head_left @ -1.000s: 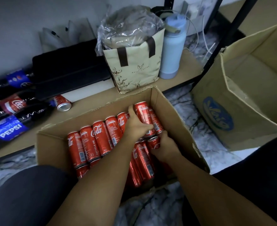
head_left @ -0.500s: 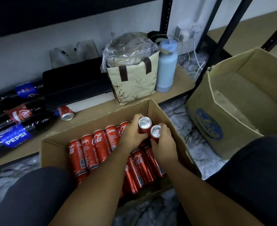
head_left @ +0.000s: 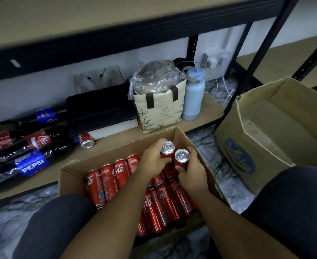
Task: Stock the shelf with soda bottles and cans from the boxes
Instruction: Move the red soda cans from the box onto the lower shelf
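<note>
An open cardboard box [head_left: 73, 174] on the floor between my knees holds several red Coca-Cola cans lying on their sides [head_left: 109, 181]. My left hand [head_left: 152, 161] grips one red can [head_left: 167, 148], held upright with its silver top up. My right hand [head_left: 190, 174] grips a second upright can [head_left: 181, 156] right beside it, over the box's far right corner. On the low wooden shelf [head_left: 116, 144] to the left lie several Pepsi and Coca-Cola bottles [head_left: 32, 163] and one can on its side [head_left: 86, 140].
On the shelf stand a beige tote bag [head_left: 159, 109], a pale blue flask [head_left: 194, 98] and a black case [head_left: 99, 109]. A second open cardboard box [head_left: 262, 139] sits on the floor at right. A black shelf post [head_left: 247, 68] rises between them; an upper shelf board [head_left: 116, 21] runs overhead.
Both hands took a can each from the box and turned them upright. The view has tilted up, showing the upper shelf.
</note>
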`<state>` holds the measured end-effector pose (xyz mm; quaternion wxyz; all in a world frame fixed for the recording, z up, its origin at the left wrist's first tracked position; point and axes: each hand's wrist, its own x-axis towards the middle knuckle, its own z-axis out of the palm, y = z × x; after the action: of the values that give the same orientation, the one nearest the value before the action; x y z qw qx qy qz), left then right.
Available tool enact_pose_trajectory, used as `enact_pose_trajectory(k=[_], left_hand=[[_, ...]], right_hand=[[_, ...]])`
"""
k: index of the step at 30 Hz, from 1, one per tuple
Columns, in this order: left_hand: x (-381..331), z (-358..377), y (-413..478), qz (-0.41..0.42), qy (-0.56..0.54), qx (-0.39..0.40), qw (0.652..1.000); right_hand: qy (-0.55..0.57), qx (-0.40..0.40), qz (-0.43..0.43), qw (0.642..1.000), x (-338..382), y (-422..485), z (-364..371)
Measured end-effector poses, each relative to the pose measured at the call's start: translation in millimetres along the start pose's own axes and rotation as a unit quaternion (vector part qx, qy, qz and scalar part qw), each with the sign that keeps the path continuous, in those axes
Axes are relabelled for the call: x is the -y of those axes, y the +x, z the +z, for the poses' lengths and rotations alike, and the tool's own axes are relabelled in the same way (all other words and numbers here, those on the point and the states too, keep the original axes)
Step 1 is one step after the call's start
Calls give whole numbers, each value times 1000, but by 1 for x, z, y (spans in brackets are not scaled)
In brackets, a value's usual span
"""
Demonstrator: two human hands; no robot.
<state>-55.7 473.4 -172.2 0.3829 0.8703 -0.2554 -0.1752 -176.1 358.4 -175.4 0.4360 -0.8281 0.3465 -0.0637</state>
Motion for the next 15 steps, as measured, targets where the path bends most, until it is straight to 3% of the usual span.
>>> enact_pose_trajectory(k=[10,15], left_hand=[[-61,-76,-74,18,-42,-42,998],[-105,-118,-119,87,-78,-80,990]], right_hand=[[152,-65,-80,983,69,-65,-48],[213,-87,-148,962,104,-103,-76]])
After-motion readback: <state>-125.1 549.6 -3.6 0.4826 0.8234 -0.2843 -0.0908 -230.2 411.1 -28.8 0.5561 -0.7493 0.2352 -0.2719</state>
